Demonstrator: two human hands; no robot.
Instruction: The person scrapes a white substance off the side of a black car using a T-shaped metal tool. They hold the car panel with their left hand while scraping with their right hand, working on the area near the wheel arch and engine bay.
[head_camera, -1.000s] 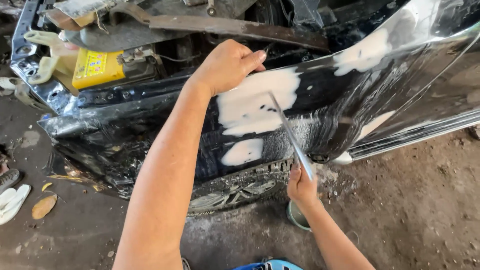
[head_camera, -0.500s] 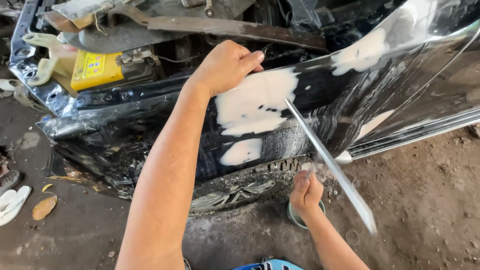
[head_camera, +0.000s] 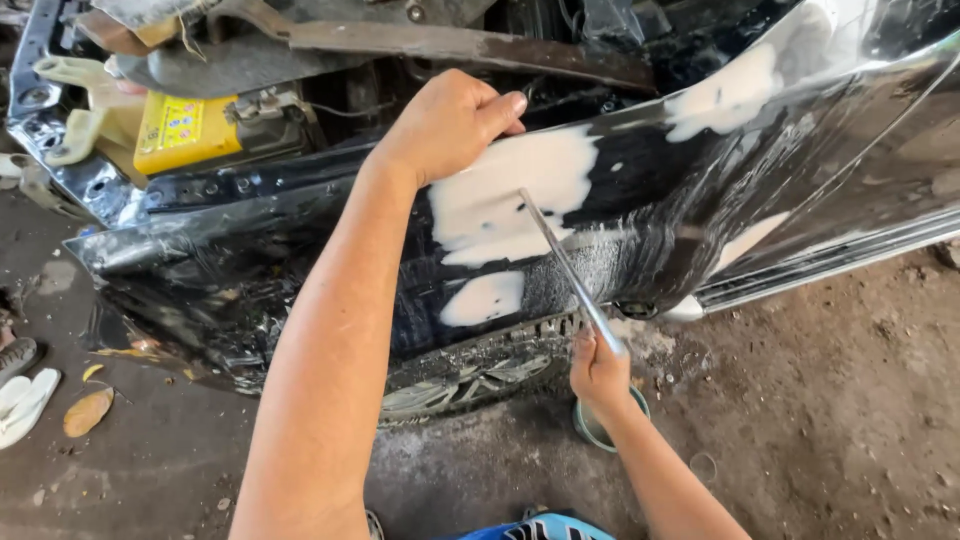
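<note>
Metal blade of a long flat spreader slants up from the right hand, whose grip is closed round its lower end; the tip lies on the white filler patch on the black car panel. Above, the left hand hooks curled fingers over the panel's top edge, arm stretched straight. A small tin sits on the dirt floor under the right wrist.

The dirt floor carries a small round tin, pale sandals at its left edge, and dry leaves.
</note>
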